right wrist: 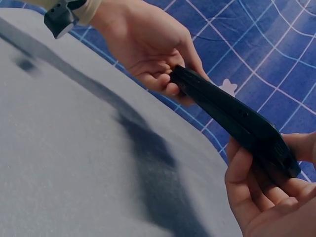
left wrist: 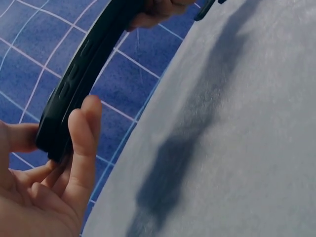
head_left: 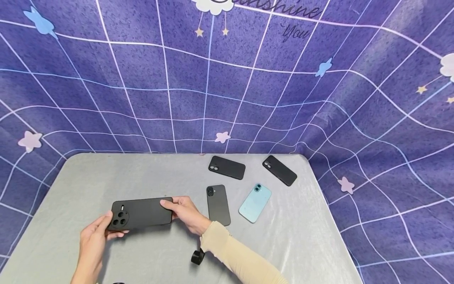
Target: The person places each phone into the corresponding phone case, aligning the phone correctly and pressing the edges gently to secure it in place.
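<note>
Both hands hold a black phone case [head_left: 149, 213] level above the table, its back facing up with a round camera ring at the left end. My left hand [head_left: 90, 240] pinches the camera end between thumb and fingers. At the opposite end my right hand [head_left: 188, 215] grips with the thumb on top and fingers beneath. In the left wrist view, button shapes run along the case's [left wrist: 81, 74] side, near the left hand [left wrist: 54, 192]. A second dark layer shows under the case [right wrist: 237, 118] in the right wrist view, between the left hand [right wrist: 153, 44] and right hand [right wrist: 276, 202].
Right of the hands lie a dark phone [head_left: 218, 207] and a teal phone [head_left: 255, 203]. Behind them are two black phone cases, one near the middle [head_left: 227, 168] and one farther right [head_left: 280, 170]. A purple grid-patterned cloth [head_left: 184, 98] rises behind the grey table [head_left: 106, 169].
</note>
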{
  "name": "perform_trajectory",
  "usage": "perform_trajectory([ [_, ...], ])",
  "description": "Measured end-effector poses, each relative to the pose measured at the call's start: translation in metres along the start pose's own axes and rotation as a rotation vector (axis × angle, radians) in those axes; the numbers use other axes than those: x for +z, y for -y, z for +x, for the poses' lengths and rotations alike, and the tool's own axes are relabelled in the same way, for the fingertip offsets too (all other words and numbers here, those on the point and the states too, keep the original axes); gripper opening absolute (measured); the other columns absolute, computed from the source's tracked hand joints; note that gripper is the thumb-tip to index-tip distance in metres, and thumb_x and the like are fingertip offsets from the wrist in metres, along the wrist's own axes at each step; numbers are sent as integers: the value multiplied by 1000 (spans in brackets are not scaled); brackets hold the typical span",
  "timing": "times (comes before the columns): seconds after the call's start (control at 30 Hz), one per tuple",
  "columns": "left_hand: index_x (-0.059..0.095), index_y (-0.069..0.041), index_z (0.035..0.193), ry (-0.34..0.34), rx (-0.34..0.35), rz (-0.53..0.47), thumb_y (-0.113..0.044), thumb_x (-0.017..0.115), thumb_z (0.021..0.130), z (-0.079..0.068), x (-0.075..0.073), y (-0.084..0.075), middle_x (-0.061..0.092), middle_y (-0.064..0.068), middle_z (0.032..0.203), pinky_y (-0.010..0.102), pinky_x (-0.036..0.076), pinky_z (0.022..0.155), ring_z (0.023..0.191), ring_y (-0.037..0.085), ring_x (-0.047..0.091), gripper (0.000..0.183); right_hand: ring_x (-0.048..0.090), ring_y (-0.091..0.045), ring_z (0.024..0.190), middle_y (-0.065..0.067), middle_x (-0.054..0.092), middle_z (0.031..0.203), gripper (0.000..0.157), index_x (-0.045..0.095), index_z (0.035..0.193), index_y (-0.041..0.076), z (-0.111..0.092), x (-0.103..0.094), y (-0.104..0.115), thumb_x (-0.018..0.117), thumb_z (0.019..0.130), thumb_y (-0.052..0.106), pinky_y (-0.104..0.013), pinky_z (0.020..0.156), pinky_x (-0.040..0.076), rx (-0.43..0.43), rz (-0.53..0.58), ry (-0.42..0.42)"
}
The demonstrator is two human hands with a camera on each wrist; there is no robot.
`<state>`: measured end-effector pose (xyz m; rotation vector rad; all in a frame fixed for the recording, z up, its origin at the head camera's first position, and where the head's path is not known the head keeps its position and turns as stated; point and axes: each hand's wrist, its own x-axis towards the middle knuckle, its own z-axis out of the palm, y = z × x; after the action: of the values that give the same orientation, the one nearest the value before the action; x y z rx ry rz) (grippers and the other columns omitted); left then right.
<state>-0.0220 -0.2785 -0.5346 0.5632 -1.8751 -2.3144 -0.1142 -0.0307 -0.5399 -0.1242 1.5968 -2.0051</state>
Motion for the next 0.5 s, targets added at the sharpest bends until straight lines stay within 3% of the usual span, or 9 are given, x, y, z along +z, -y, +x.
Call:
perform_trajectory([
  [0.2,78,-36,90,-5,-50,84,-25,59,113,1,-6,-1,77,-10,85,24,63,63,69,7,73,31,67,-2,65,6,74,77,28,77,103,-10,1,-4,0,72,103,18,-17,64,55,7,-37,13],
  [0.37,74,-44,93,-32,-82,376,-47,56,111,2,-8,-4,74,-11,78,20,58,66,65,11,71,26,65,-2,66,8,72,74,27,76,102,-11,-1,-5,0,72,103,16,-17,64,53,12,-61,42],
  [0.43,77,-39,101,-51,-83,511,-55,53,110,2,-8,-4,73,-11,76,18,53,68,64,14,70,30,63,-2,67,10,71,74,27,76,101,-10,-2,-5,1,72,103,16,-17,64,52,11,-87,48],
  [0.5,81,-25,112,-71,-92,591,-60,53,109,2,-8,-4,73,-12,76,16,49,70,65,16,70,45,62,-2,67,11,70,74,27,76,99,-9,-3,-5,1,72,103,17,-17,65,51,12,-110,54],
])
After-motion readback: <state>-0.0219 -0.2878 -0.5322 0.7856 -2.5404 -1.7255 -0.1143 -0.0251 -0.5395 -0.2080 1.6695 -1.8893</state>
